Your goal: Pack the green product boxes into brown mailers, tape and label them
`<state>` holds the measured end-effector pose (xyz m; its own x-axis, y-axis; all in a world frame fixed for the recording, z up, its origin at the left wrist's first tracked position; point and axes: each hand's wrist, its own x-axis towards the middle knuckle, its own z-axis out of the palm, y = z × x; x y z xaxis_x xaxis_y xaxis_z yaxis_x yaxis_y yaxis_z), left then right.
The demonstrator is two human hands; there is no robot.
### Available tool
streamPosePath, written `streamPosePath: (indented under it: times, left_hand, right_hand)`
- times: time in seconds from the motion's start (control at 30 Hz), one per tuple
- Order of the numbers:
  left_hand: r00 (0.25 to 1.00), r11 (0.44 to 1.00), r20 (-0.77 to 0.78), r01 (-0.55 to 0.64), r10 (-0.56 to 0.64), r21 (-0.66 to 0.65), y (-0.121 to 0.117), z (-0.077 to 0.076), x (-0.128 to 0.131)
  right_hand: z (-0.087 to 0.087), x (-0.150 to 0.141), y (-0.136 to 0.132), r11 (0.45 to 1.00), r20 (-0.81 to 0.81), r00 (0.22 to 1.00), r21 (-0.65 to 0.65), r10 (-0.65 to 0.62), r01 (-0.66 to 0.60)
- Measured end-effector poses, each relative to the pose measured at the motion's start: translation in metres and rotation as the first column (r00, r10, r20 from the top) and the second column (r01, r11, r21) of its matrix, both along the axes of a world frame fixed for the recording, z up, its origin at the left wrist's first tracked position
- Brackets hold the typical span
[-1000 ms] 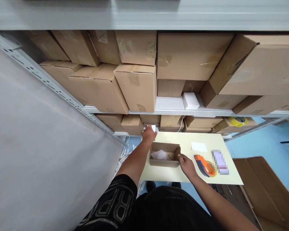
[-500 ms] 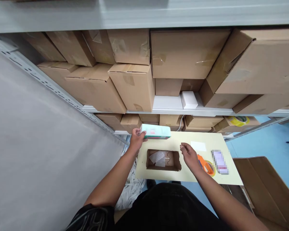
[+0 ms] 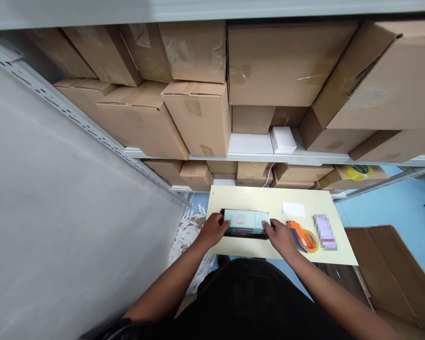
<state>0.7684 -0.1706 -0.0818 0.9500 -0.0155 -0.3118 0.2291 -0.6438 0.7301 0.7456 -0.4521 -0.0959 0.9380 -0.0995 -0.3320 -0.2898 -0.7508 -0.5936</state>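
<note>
A pale green product box lies level at the opening of a brown cardboard box, covering most of it. Part of the product box seems to be inside; how deep, I cannot tell. My left hand grips its left end, thumb on the top face. At the right end my right hand grips it too, thumb on top and fingers at the far side. The paper packing in the cardboard box is hidden under the product box.
On the cream table to the right lie an orange tape dispenser, a white paper and a blurred-out phone-shaped thing. Shelves of cardboard cartons stand behind. White paper strips heap at the left; an open carton stands right.
The product box has come down and toward me, from above the table's back edge to the cardboard box. My right hand has closed on its right end.
</note>
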Motion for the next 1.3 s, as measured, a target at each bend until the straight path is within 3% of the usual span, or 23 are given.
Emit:
streamPosePath:
  times: [0.17, 0.33, 0.7, 0.8, 0.87, 0.97, 1.07, 1.13, 1.2, 1.3]
  left_hand:
    - [0.985, 0.957, -0.025, 0.172, -0.171, 0.232, 0.0, -0.012, 0.025]
    - [0.966, 0.871, -0.046, 0.251, -0.256, 0.423, -0.007, -0.017, 0.024]
    - [0.965, 0.824, -0.051, 0.245, -0.255, 0.51, -0.01, -0.026, 0.019]
    - [0.969, 0.857, 0.016, 0.209, -0.245, 0.47, -0.007, -0.032, 0.015]
    - [0.984, 0.907, 0.073, 0.122, -0.165, 0.402, -0.003, -0.041, 0.01]
    - [0.995, 0.972, 0.094, -0.052, 0.031, 0.231, 0.005, -0.058, 0.001]
    - [0.993, 0.994, -0.034, -0.111, 0.112, 0.017, 0.011, -0.075, -0.008]
    - [0.987, 0.982, -0.132, -0.115, 0.096, -0.149, 0.013, -0.084, -0.015]
    - [0.98, 0.95, -0.175, -0.141, 0.094, -0.279, 0.013, -0.09, -0.021]
    - [0.976, 0.934, -0.174, -0.18, 0.13, -0.308, 0.009, -0.095, -0.027]
  right_hand:
    - [-0.003, 0.023, 0.006, 0.957, -0.039, 0.985, -0.234, 0.169, -0.173]
    - [-0.008, 0.027, 0.015, 0.91, -0.103, 0.978, -0.359, 0.183, -0.208]
    - [-0.025, 0.022, 0.024, 0.883, -0.116, 0.974, -0.412, 0.196, -0.227]
    - [-0.029, 0.022, 0.019, 0.886, -0.07, 0.981, -0.421, 0.179, -0.192]
    - [-0.033, 0.021, 0.011, 0.899, -0.017, 0.99, -0.417, 0.138, -0.133]
    - [-0.044, 0.017, -0.006, 0.948, 0.001, 1.0, -0.318, 0.006, -0.005]
    - [-0.06, 0.009, -0.018, 0.994, -0.212, 0.971, -0.046, -0.107, 0.099]
    - [-0.071, 0.004, -0.017, 0.963, -0.338, 0.93, 0.166, -0.145, 0.211]
    - [-0.079, 0.0, -0.013, 0.901, -0.337, 0.924, 0.322, -0.18, 0.292]
    - [-0.088, 0.0, -0.009, 0.853, -0.259, 0.945, 0.428, -0.201, 0.299]
